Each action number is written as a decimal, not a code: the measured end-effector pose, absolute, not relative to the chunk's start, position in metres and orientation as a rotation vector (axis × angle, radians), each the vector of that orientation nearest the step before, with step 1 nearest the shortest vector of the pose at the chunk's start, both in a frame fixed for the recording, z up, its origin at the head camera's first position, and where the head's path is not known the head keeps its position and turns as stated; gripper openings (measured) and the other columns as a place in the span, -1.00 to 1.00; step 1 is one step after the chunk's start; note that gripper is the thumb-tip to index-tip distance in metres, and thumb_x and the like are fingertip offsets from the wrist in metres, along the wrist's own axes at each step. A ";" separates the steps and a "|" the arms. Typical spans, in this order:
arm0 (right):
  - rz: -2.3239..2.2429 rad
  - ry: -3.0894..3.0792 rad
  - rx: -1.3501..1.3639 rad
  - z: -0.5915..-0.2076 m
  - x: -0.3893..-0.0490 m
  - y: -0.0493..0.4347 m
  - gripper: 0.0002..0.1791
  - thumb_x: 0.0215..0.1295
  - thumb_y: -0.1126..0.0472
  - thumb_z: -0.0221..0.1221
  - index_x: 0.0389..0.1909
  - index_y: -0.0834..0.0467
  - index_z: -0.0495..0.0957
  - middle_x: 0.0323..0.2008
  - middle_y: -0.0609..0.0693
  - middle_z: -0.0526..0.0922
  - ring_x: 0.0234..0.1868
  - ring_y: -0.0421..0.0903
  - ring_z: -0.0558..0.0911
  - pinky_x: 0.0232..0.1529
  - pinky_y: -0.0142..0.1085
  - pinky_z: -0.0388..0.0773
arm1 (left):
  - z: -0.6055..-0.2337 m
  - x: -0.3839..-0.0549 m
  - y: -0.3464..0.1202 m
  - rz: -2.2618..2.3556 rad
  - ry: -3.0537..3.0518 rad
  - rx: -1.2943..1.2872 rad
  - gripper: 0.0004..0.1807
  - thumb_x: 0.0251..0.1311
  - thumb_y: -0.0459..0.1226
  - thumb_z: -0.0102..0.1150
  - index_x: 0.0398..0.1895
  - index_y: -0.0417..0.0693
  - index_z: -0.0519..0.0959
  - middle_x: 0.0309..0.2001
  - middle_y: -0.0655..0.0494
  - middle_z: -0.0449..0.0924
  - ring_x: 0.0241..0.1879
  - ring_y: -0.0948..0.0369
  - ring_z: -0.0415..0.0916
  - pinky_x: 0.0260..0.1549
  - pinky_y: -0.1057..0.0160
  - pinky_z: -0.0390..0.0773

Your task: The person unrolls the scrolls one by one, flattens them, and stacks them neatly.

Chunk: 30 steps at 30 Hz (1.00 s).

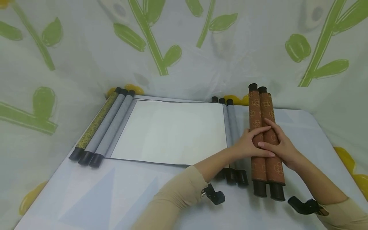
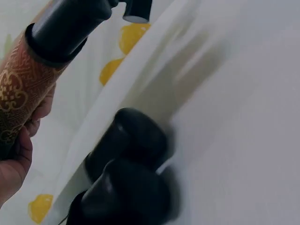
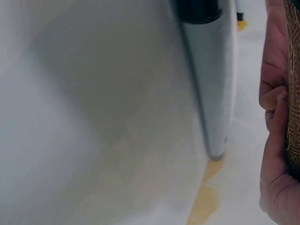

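A brown scroll, rolled into two side-by-side rolls with gold flower patterns and black end knobs, is held upright over the right part of the table in the head view. My left hand point(image 1: 244, 145) grips the left roll point(image 1: 255, 111), its fingers reaching across the front. From the other side my right hand point(image 1: 286, 150) holds the right roll point(image 1: 268, 110), and the fingertips of both hands meet over the rolls. In the left wrist view a black end knob point(image 2: 70, 28) stands apart from the table. The right wrist view catches only the brown roll's edge point(image 3: 294, 93).
Left of the hands lies an unrolled scroll with a blank white sheet point(image 1: 172, 131). Grey rolls point(image 1: 115, 127) and a yellow-green patterned roll point(image 1: 99, 118) line its left end; more grey rolls point(image 1: 233, 127) lie at its right end. A leaf-printed curtain point(image 1: 86, 57) hangs behind the table.
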State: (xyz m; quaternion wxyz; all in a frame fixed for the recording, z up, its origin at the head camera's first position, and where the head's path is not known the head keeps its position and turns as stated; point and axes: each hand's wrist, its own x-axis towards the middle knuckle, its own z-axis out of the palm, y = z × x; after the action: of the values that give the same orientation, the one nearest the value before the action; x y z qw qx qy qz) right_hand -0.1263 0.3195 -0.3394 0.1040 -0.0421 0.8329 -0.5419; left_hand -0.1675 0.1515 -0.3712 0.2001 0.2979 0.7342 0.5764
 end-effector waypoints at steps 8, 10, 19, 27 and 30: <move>-1.636 2.436 -0.218 -0.335 -0.133 0.292 -0.09 0.28 0.25 0.17 0.49 -0.21 -0.16 0.40 0.23 -0.04 0.00 -0.35 0.41 -0.15 -0.43 0.49 | -0.368 -0.172 0.120 1.617 1.972 0.860 -0.20 0.04 -0.16 0.36 0.34 0.52 0.22 0.39 0.27 0.04 0.35 0.29 -0.07 0.12 0.18 0.30; -1.656 2.459 -0.209 -0.335 -0.136 0.283 -0.12 0.26 0.25 0.19 0.48 -0.17 -0.07 0.36 0.18 0.04 -0.02 -0.33 0.45 -0.17 -0.41 0.52 | -0.366 -0.173 0.111 1.612 1.988 0.872 -0.21 0.03 -0.15 0.36 0.34 0.50 0.23 0.38 0.28 0.06 0.34 0.29 -0.02 0.10 0.20 0.32; -1.756 2.398 -0.202 -0.327 -0.145 0.247 -0.13 0.20 0.25 0.26 0.46 -0.14 0.04 0.38 0.13 0.07 0.04 -0.16 0.44 -0.19 -0.38 0.55 | -0.355 -0.171 0.080 1.693 2.036 0.878 -0.24 -0.02 -0.20 0.41 0.30 0.33 0.32 0.25 0.30 0.25 0.15 0.37 0.18 0.01 0.33 0.38; -1.761 2.335 -0.204 -0.327 -0.154 0.226 -0.05 0.12 0.26 0.32 0.47 -0.06 0.01 0.43 0.10 0.01 0.31 0.09 0.19 -0.13 -0.43 0.50 | -0.355 -0.170 0.060 1.691 2.068 0.795 -0.23 -0.05 -0.20 0.44 0.29 0.34 0.34 0.28 0.31 0.22 0.21 0.34 0.14 0.08 0.27 0.34; -1.760 2.334 -0.186 -0.328 -0.156 0.220 -0.05 0.11 0.24 0.33 0.47 -0.06 0.03 0.39 0.12 0.09 0.23 0.04 0.29 -0.14 -0.40 0.52 | -0.357 -0.171 0.056 1.754 2.030 0.782 -0.26 -0.02 -0.24 0.42 0.28 0.27 0.35 0.27 0.32 0.26 0.19 0.36 0.22 0.07 0.30 0.37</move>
State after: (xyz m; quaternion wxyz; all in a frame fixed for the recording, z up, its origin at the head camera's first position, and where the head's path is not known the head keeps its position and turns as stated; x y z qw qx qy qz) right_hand -0.1558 0.2203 -0.3277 0.1060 -0.0633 0.7924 -0.5974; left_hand -0.1708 0.0557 -0.3569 0.1728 0.2756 0.7155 0.6183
